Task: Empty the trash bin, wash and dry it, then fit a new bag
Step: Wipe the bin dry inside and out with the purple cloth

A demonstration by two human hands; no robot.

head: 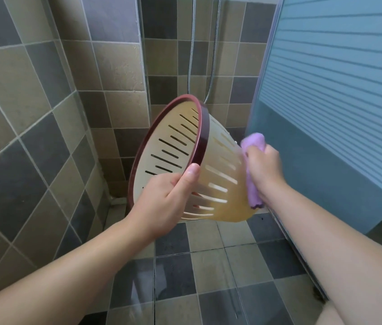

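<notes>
The trash bin (218, 160) is cream plastic with slotted walls and a dark red rim. It is held in the air on its side, mouth facing left and base pointing right. My left hand (168, 198) grips the bin at its lower rim, thumb along the red ring. My right hand (263, 167) holds a folded purple cloth (252, 141) pressed against the outside of the bin near its base. The inside of the bin shows nothing in it.
A tiled wall (32, 113) stands to the left and behind. Two shower hoses (191, 55) hang down the back wall. A frosted striped shower door (337, 90) is at the right. The tiled floor (208, 266) below looks wet.
</notes>
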